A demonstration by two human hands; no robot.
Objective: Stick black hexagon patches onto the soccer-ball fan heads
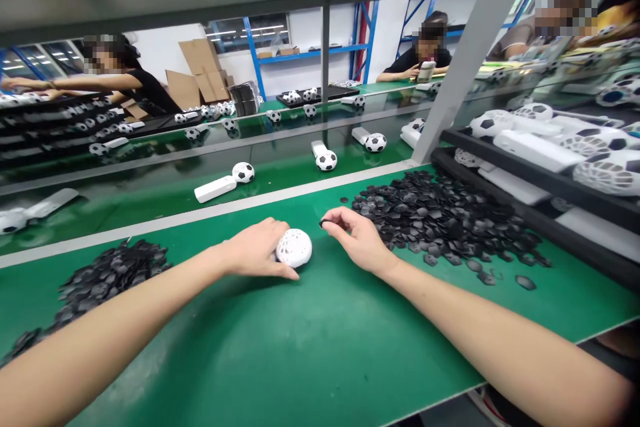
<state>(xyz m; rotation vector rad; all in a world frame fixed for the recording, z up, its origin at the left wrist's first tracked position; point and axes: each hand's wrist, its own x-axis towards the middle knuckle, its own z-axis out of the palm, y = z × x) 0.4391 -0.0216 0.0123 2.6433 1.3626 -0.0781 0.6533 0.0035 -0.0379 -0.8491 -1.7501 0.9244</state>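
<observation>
Near the middle of the green table (300, 347), my left hand (260, 248) is wrapped around the side of a white round ball part (295, 248) with a pattern of openings. To its right, my right hand (353, 235) pinches a small black piece (325, 222) between thumb and fingertips, apart from the ball part. A large pile of black pieces (440, 217) lies beyond and to the right of my right hand. Another pile of black pieces (115, 273) lies at the left, partly hidden behind my left forearm.
Stacked black trays (530, 173) with white ball-shaped devices stand at the right, beside a grey slanted post (465, 60). Past a pale rail (175, 219), a green conveyor (280, 197) carries soccer-ball devices (243, 173). Several people work across the line.
</observation>
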